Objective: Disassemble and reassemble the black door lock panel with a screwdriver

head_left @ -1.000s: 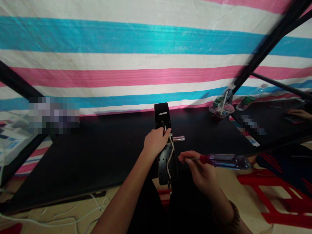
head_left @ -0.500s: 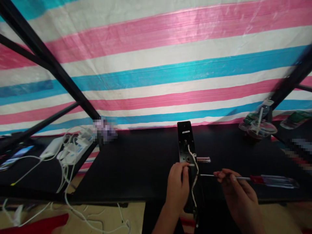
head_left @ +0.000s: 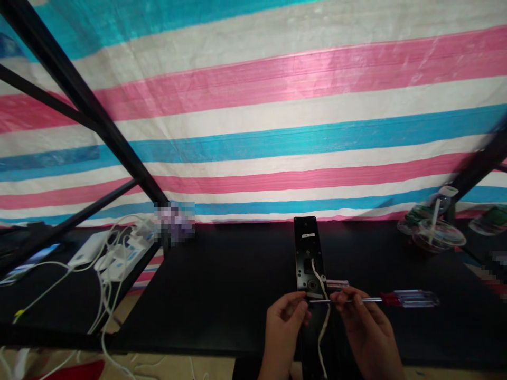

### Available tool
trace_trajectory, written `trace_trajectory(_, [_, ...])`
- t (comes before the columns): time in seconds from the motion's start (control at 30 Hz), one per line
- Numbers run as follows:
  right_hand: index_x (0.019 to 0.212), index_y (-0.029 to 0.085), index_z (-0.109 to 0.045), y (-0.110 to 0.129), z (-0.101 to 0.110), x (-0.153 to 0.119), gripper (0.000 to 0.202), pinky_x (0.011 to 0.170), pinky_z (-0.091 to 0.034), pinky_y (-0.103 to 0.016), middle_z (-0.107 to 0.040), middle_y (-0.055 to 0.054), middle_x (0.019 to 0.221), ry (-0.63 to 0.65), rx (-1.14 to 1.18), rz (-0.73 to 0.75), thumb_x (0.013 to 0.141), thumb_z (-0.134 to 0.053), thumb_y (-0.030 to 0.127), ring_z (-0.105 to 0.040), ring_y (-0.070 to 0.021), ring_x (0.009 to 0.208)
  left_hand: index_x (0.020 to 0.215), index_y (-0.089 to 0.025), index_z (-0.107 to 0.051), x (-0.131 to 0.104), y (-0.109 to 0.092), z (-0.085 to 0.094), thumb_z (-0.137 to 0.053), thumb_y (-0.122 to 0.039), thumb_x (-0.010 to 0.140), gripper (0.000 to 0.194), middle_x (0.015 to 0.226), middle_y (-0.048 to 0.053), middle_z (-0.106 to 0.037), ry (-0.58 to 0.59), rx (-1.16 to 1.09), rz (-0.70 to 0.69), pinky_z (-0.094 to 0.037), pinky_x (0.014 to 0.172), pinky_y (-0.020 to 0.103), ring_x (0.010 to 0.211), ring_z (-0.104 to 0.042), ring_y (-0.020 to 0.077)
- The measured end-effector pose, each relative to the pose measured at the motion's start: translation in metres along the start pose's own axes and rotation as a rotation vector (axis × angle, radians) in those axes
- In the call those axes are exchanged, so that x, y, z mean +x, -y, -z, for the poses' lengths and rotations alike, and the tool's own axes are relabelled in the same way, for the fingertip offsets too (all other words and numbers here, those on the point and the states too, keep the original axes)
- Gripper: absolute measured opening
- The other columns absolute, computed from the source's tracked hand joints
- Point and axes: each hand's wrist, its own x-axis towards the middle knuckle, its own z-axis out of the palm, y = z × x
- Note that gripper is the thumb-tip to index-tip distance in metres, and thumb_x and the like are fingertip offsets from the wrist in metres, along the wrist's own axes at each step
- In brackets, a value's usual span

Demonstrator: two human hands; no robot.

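A screwdriver (head_left: 410, 298) with a clear and red handle lies level in my right hand (head_left: 368, 327), whose fingers pinch its metal shaft. Its tip reaches left to the fingers of my left hand (head_left: 283, 324). Those fingertips are pressed together around the tip; anything small between them is too tiny to make out. Beneath both hands a long black panel (head_left: 306, 253), with a white label and several holes, lies lengthwise on the table, its near end hidden in shadow. A white cable (head_left: 325, 328) runs from its middle toward me.
A small clear-handled item (head_left: 336, 284) lies right of the panel on the black table (head_left: 222, 295). At the back right stand a plastic cup (head_left: 439, 237) and bottles. Left are a power strip (head_left: 125, 261) with tangled white cables and a phone (head_left: 34, 261). Striped sheeting hangs behind.
My right hand has brought the screwdriver left, so its tip now meets my left fingers. The left hand has come off the panel's edge into a pinch. The view has tilted up slightly.
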Motion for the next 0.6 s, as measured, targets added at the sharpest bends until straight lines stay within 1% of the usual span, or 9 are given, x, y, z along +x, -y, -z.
trace_trajectory(0.13, [0.088, 0.019, -0.079, 0.001, -0.010, 0.006, 0.029, 0.080, -0.062, -0.024, -0.076, -0.005, 0.082, 0.016, 0.006, -0.021, 0.070, -0.089, 0.040, -0.074, -0.0187, 0.081, 0.082, -0.013, -0.077, 0.004, -0.005, 0.006, -0.083, -0.053, 0.066, 0.043, 0.069, 0.006, -0.073, 0.002, 0.070, 0.018, -0.051, 0.056, 0.024, 0.056, -0.062, 0.0135])
trace_trajectory(0.2, [0.090, 0.019, -0.079, 0.004, -0.010, 0.009, 0.029, 0.080, -0.062, -0.024, -0.076, -0.005, 0.083, 0.013, -0.001, -0.027, 0.071, -0.088, 0.040, -0.075, -0.0186, 0.081, 0.080, -0.014, -0.077, 0.009, -0.008, 0.016, -0.079, -0.053, 0.071, 0.040, 0.065, 0.005, -0.071, -0.017, 0.167, -0.020, -0.051, 0.056, 0.025, 0.055, -0.062, 0.0144])
trace_trajectory(0.27, [0.090, 0.019, -0.079, 0.008, -0.006, 0.015, 0.030, 0.080, -0.062, -0.024, -0.076, -0.005, 0.083, -0.011, -0.012, -0.009, 0.072, -0.088, 0.040, -0.074, -0.0183, 0.081, 0.080, -0.017, -0.077, 0.019, -0.011, 0.035, -0.073, -0.050, 0.077, 0.034, 0.065, 0.005, -0.070, -0.062, 0.345, -0.129, -0.052, 0.058, 0.028, 0.059, -0.064, 0.0170])
trace_trajectory(0.37, [0.090, 0.019, -0.079, 0.014, 0.009, 0.025, 0.034, 0.078, -0.062, -0.022, -0.076, -0.004, 0.084, -0.096, -0.024, 0.028, 0.067, -0.090, 0.041, -0.074, -0.0177, 0.080, 0.080, -0.022, -0.078, 0.041, -0.013, 0.075, -0.068, -0.043, 0.084, 0.023, 0.085, 0.006, -0.073, -0.170, 0.703, -0.426, -0.055, 0.076, 0.035, 0.080, -0.068, 0.0221])
trace_trajectory(0.43, [0.089, 0.019, -0.078, 0.018, 0.021, 0.032, 0.037, 0.077, -0.062, -0.021, -0.076, -0.004, 0.083, -0.152, -0.032, 0.031, 0.064, -0.092, 0.043, -0.075, -0.0180, 0.080, 0.086, -0.025, -0.079, 0.057, -0.010, 0.100, -0.064, -0.040, 0.086, 0.021, 0.089, 0.006, -0.072, -0.273, 0.891, -0.553, -0.055, 0.084, 0.041, 0.088, -0.066, 0.0248])
trace_trajectory(0.5, [0.087, 0.018, -0.078, 0.020, 0.032, 0.038, 0.041, 0.076, -0.062, -0.020, -0.077, -0.005, 0.081, -0.191, -0.044, 0.034, 0.061, -0.093, 0.045, -0.075, -0.0183, 0.079, 0.089, -0.027, -0.080, 0.071, -0.004, 0.119, -0.062, -0.036, 0.088, 0.020, 0.096, 0.007, -0.072, -0.286, 1.040, -0.620, -0.054, 0.090, 0.046, 0.096, -0.064, 0.0267])
trace_trajectory(0.53, [0.087, 0.018, -0.078, 0.020, 0.036, 0.039, 0.042, 0.075, -0.062, -0.019, -0.077, -0.005, 0.080, -0.206, -0.050, 0.036, 0.059, -0.094, 0.046, -0.075, -0.0183, 0.079, 0.090, -0.027, -0.080, 0.076, 0.000, 0.126, -0.061, -0.034, 0.089, 0.020, 0.099, 0.007, -0.071, -0.284, 1.093, -0.633, -0.054, 0.091, 0.047, 0.099, -0.063, 0.0272])
trace_trajectory(0.6, [0.087, 0.018, -0.078, 0.020, 0.044, 0.040, 0.044, 0.073, -0.061, -0.019, -0.077, -0.005, 0.080, -0.224, -0.061, 0.040, 0.058, -0.094, 0.046, -0.075, -0.0184, 0.079, 0.091, -0.027, -0.080, 0.083, 0.006, 0.132, -0.061, -0.032, 0.089, 0.020, 0.103, 0.007, -0.070, -0.281, 1.160, -0.644, -0.054, 0.091, 0.048, 0.102, -0.062, 0.0279])
